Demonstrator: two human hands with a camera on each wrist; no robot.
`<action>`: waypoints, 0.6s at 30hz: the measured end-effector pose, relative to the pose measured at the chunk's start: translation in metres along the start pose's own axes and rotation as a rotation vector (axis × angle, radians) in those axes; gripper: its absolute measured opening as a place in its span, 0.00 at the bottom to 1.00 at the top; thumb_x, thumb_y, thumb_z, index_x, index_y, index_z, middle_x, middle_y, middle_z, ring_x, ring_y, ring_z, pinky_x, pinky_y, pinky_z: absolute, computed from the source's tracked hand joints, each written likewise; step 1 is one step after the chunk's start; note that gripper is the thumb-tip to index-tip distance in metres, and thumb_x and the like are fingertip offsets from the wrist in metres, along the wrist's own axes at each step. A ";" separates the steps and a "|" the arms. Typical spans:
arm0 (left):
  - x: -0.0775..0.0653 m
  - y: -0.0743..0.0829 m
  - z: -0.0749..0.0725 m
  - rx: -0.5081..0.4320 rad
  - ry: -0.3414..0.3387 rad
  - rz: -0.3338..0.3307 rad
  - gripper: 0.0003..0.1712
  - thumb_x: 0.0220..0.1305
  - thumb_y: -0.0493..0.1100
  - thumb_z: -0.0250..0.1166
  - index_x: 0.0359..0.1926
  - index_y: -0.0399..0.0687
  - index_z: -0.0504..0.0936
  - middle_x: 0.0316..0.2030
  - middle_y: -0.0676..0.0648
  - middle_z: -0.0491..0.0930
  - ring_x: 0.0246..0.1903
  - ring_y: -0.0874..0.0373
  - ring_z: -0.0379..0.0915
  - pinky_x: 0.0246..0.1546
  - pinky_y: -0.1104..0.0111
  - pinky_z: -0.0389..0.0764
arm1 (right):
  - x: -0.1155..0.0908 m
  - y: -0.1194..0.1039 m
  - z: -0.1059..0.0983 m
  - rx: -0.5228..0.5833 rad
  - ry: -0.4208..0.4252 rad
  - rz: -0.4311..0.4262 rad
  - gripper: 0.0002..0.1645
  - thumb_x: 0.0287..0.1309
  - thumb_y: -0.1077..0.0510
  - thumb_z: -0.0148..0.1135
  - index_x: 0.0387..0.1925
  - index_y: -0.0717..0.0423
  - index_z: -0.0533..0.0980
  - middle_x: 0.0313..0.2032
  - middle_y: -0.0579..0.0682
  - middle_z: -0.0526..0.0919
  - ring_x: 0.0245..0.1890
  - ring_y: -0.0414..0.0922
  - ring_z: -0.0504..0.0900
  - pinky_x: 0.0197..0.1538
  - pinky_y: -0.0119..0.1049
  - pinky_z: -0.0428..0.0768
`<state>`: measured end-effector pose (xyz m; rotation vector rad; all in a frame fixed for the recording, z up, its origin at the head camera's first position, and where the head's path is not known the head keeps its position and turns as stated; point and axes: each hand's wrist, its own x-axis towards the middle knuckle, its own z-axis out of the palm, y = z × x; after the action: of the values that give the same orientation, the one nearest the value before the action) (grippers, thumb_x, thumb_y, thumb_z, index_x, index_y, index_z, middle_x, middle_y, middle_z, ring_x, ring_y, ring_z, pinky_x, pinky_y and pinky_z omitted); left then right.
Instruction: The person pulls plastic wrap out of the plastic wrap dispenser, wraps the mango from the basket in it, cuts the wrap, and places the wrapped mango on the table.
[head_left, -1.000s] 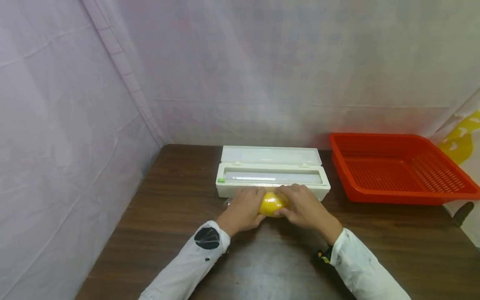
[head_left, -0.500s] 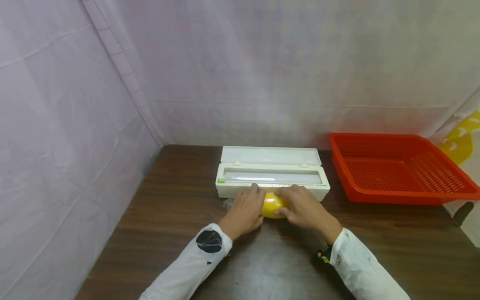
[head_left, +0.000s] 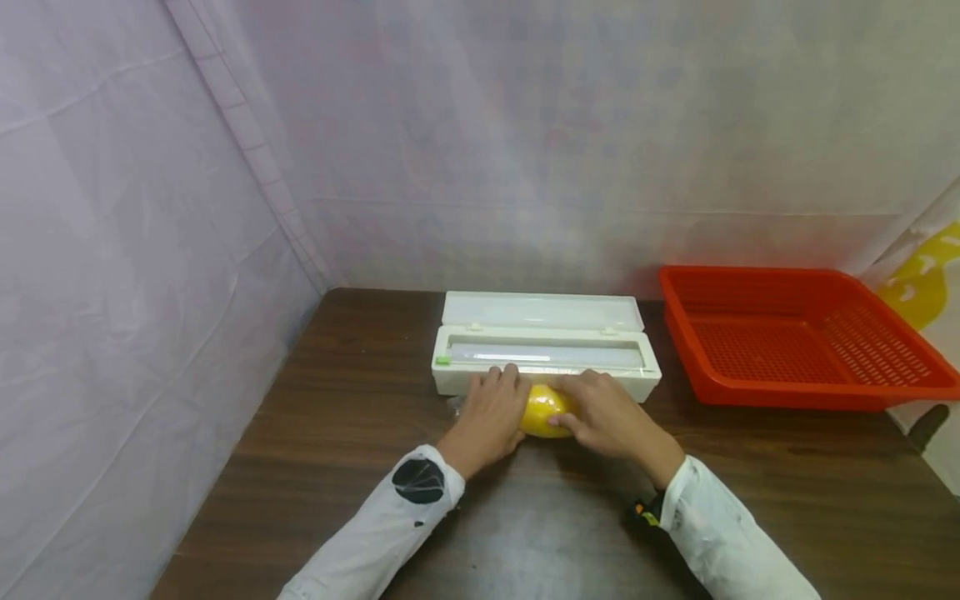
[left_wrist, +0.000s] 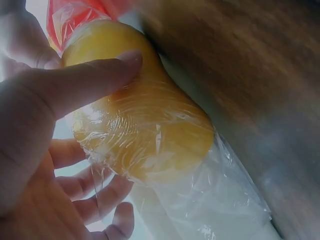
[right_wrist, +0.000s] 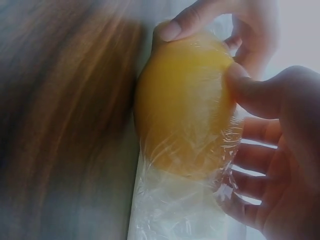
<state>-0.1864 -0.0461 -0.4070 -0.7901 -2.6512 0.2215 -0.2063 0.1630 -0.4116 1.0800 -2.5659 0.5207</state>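
A yellow, smoothly rounded fruit, wrapped in clear cling film, is held between both hands in front of a white cling film box. My left hand grips one end, its thumb lying across the wrapped side and its fingers bent around behind. From the other end my right hand grips it, thumb tip pressed to the skin. Loose, crinkled film trails off the fruit's end in the right wrist view. More film hangs from the opposite end in the left wrist view.
The white cling film box stands just behind the hands, its lid tipped back and a film roll inside. A red plastic basket sits at the right on the brown wooden table. White sheeting hangs behind and at left.
My left hand has shifted its fingers on the fruit and moved slightly back toward the body. The fruit sits a touch nearer the body; the right hand is nearly still.
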 end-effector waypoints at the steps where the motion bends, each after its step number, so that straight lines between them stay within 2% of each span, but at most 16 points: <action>1: 0.000 0.000 0.000 0.002 -0.006 0.001 0.42 0.42 0.63 0.77 0.54 0.44 0.76 0.42 0.45 0.75 0.39 0.50 0.70 0.35 0.59 0.76 | 0.000 0.000 0.000 0.001 -0.001 0.002 0.29 0.51 0.47 0.72 0.50 0.60 0.81 0.39 0.53 0.88 0.34 0.49 0.79 0.41 0.50 0.81; 9: 0.000 -0.002 -0.002 -0.024 -0.079 0.016 0.44 0.45 0.62 0.76 0.59 0.42 0.75 0.45 0.44 0.75 0.42 0.49 0.70 0.40 0.58 0.80 | -0.001 -0.001 0.002 0.006 0.008 -0.016 0.28 0.53 0.47 0.70 0.51 0.59 0.80 0.38 0.52 0.89 0.34 0.48 0.79 0.40 0.50 0.82; 18: 0.001 -0.005 -0.004 -0.086 -0.107 0.020 0.45 0.46 0.61 0.75 0.60 0.42 0.75 0.46 0.43 0.75 0.41 0.50 0.71 0.42 0.56 0.81 | 0.000 -0.003 0.000 0.011 -0.033 0.009 0.27 0.58 0.46 0.67 0.55 0.57 0.79 0.41 0.50 0.88 0.35 0.48 0.78 0.42 0.51 0.80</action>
<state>-0.1884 -0.0497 -0.4015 -0.8549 -2.7702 0.1605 -0.2040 0.1613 -0.4108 1.0900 -2.6005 0.5243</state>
